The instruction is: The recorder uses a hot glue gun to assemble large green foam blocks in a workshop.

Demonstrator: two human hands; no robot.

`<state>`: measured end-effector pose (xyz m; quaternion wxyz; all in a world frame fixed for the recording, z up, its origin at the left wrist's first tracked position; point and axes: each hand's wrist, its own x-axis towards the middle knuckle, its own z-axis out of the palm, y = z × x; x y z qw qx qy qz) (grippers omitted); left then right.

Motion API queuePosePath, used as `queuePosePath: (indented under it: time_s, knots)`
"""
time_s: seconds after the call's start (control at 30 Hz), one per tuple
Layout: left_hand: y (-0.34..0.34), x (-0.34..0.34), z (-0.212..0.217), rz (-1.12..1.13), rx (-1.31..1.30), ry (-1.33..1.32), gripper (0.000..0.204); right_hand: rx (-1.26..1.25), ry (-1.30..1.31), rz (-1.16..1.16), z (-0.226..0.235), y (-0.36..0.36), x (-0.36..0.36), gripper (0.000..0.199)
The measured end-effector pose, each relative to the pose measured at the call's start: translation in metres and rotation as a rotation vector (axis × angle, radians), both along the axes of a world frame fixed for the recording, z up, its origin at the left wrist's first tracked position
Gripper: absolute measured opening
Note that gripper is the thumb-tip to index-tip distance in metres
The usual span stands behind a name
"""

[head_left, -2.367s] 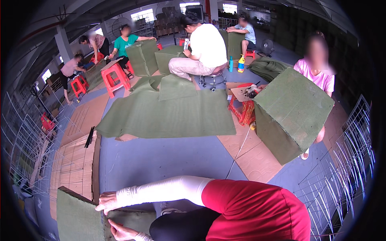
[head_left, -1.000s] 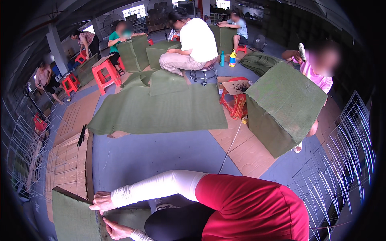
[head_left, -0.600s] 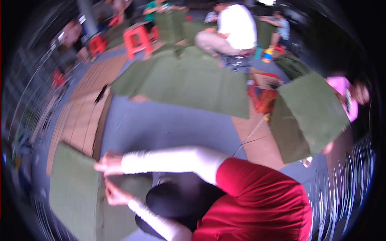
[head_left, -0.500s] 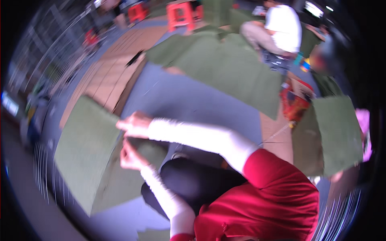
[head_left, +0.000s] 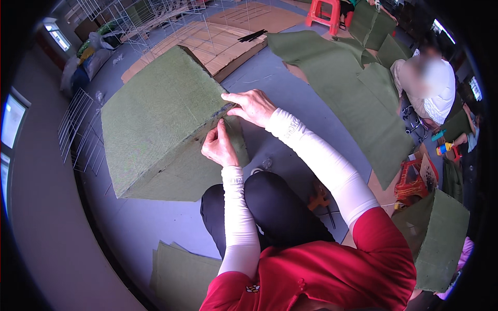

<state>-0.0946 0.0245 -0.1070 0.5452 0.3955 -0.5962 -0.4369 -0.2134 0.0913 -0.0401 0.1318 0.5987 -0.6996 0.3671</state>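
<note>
Both hands are working at the same spot: my right hand is lying palm-down on the ridge of the green fabric-covered box, fingers spread and pressing the cover flat, while my left hand is pinching something thin at the seam just below it, thumb and forefinger closed. Whether that is a thread, a wire or a tie I cannot tell; it is too fine to make out

I am sitting on the grey floor with the box standing just beyond my knees, tilted so one edge is pointing up toward me. Its two big faces are already looking covered and smooth, and the cover is sitting tight along most of the ridge. What seems left, as I am judging it, is closing this near corner, where a dark gap is showing along the edge

Flat green sheets are waiting near my left side, uncovered wire grids are leaning at the far left, and orange-handled pliers are lying by my right knee. Other people are sitting far right, at green pieces of their own
</note>
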Motion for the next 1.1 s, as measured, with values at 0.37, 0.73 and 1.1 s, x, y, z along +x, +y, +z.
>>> queuePosePath:
  time_s: [0.37,0.73,1.1]
  knots:
    - [0.002,0.000,0.001,0.000,-0.030,0.012,0.037,0.059,-0.008,-0.094,0.003,0.002,0.009,0.041]
    - [0.005,0.003,0.001,-0.027,-0.075,-0.010,0.038,0.027,-0.002,-0.180,-0.003,-0.001,0.013,0.046]
    - [0.006,-0.002,0.012,-0.035,-0.114,-0.107,0.041,0.067,-0.011,-0.107,0.004,0.003,0.012,0.042]
